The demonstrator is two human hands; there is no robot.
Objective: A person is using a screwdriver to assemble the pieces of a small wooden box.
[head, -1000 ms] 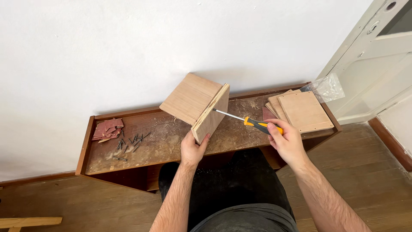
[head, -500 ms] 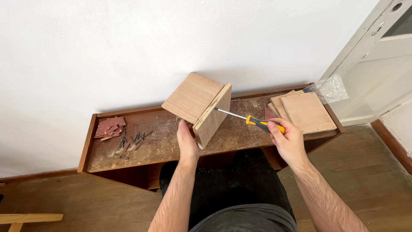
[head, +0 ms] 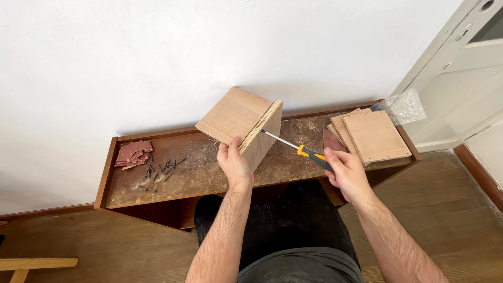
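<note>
Plywood box [head: 242, 124] gripped by left hand [head: 234, 166]; right hand [head: 347, 173] clasps screwdriver [head: 304, 151] against it.

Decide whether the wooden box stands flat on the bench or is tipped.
Tipped: the wooden box leans on one edge, steadied by the left hand, with the screwdriver at its side.

A low wooden bench [head: 209, 175] with a raised rim runs along the white wall, its top dusted with sawdust; at the far left lies a heap of reddish sandpaper pieces [head: 133, 153]; just right of them, dark screws [head: 160, 172] are scattered loose; over at the right end sits a stack of flat wooden panels [head: 373, 135], with a clear plastic bag [head: 404, 106] at the far right corner.
</note>
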